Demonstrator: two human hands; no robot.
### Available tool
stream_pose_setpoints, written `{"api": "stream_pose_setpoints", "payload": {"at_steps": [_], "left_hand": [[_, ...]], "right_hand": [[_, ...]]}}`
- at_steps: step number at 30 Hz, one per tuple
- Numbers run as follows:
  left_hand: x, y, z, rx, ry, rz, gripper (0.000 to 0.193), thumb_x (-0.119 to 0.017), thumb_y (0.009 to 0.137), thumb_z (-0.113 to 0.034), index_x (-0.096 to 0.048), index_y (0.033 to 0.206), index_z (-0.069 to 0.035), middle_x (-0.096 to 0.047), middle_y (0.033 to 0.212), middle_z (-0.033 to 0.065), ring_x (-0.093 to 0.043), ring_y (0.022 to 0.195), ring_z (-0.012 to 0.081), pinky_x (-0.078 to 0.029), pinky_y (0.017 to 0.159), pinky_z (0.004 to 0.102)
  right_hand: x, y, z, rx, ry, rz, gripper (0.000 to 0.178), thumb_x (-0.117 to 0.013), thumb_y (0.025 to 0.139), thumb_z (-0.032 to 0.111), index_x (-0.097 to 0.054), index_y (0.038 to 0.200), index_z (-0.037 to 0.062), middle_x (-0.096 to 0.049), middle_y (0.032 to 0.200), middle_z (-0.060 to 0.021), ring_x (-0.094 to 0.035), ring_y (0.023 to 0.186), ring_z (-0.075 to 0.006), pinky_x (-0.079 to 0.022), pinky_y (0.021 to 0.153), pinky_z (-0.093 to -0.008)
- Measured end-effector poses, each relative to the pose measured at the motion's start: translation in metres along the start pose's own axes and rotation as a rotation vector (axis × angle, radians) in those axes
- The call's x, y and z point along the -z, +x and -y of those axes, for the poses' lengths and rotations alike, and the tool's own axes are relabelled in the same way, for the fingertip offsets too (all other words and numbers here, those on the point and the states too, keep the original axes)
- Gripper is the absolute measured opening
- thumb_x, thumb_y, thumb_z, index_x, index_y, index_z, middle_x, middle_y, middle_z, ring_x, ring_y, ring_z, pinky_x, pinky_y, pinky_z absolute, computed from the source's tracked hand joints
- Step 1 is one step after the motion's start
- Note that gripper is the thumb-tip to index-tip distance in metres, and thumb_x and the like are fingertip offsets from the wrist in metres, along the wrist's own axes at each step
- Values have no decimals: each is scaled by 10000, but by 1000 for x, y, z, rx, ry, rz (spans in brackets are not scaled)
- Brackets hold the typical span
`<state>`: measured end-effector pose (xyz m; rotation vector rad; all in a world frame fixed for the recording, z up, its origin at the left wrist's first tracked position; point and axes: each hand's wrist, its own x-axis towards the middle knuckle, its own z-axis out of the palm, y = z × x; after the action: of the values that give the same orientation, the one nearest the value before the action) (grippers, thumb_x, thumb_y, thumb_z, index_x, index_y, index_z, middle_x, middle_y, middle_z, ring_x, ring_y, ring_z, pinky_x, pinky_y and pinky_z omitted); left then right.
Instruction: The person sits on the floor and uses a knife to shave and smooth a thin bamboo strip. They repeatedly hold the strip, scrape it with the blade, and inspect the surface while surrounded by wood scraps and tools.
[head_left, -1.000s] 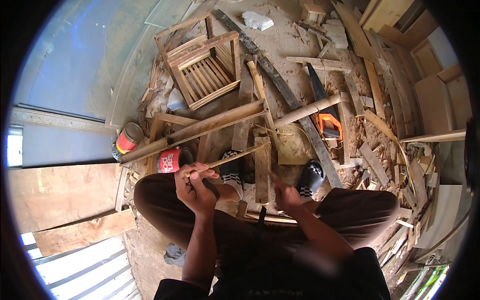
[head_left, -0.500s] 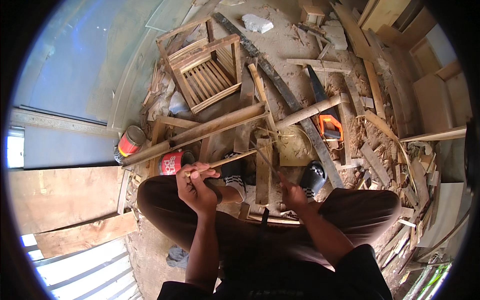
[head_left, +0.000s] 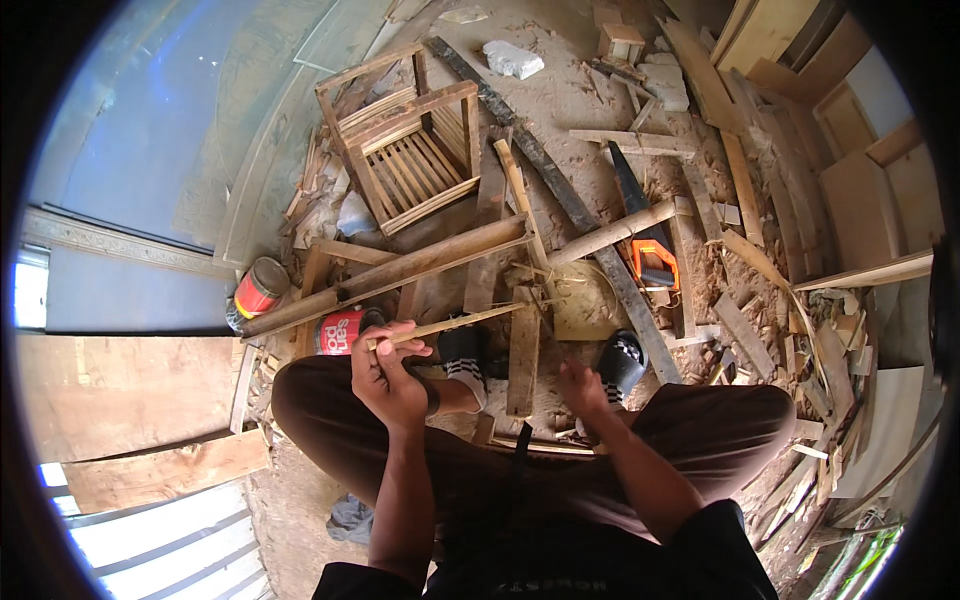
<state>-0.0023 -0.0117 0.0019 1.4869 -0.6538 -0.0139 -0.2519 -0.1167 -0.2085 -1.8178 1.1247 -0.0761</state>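
Observation:
My left hand (head_left: 392,378) is closed around one end of a thin, pale wooden stick (head_left: 460,323). The stick slants to the right, and its narrow far tip reaches over the top of a short wooden block (head_left: 522,365) between my feet. To the right of that block my right hand (head_left: 585,388) is closed in a fist around a knife with a thin dark blade. The blade is hard to see now, and the handle is hidden in my fingers.
A slatted wooden frame (head_left: 395,190) lies beyond my feet. Nearer are a long plank (head_left: 430,262), two red cans (head_left: 262,285), a dark beam (head_left: 560,190) and an orange-handled saw (head_left: 655,262). Offcuts and shavings litter the right; a wooden cabinet (head_left: 865,205) stands there.
My right hand has shifted slightly down, and the knife's blade, plainly seen across the stick's tip before, now barely shows. The stick has tilted a little; my left hand keeps its grip.

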Motion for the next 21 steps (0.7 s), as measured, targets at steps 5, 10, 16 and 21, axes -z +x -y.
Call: {"api": "stream_pose_setpoints", "payload": {"at_steps": [5,10,16,21], "left_hand": [[1,-8,-3,-25,65,-11,255,-481,1085,-149,-581,1061,84,-697,970,216,-691,716,187,-622,600,304],[-7,-14,-5,-69,80,11,257,-484,1081,-147,-579,1055,91,-690,959,208,-700,737,202,-629,586,312],[-11,-11,1,-76,88,-19,264,-485,1084,-163,-560,1039,87,-688,914,196,-706,744,226,-630,594,327],[-11,-11,1,-100,86,-14,279,-474,1090,-179,-552,1025,81,-691,894,193,-703,719,226,-629,597,332]], "right_hand": [[22,-45,104,274,135,56,531,-554,969,98,-468,1493,98,-678,1087,-309,-641,1019,-500,-528,859,-559],[29,-69,142,484,333,68,531,-517,1007,109,-433,1531,130,-687,1056,-305,-660,965,-490,-537,801,-543],[7,-55,75,66,210,7,484,-497,1022,126,-476,1505,147,-690,1107,-291,-654,1043,-479,-560,856,-508],[32,-62,133,314,280,102,480,-509,1028,89,-475,1506,117,-670,1205,-280,-622,1116,-483,-546,896,-470]]}}
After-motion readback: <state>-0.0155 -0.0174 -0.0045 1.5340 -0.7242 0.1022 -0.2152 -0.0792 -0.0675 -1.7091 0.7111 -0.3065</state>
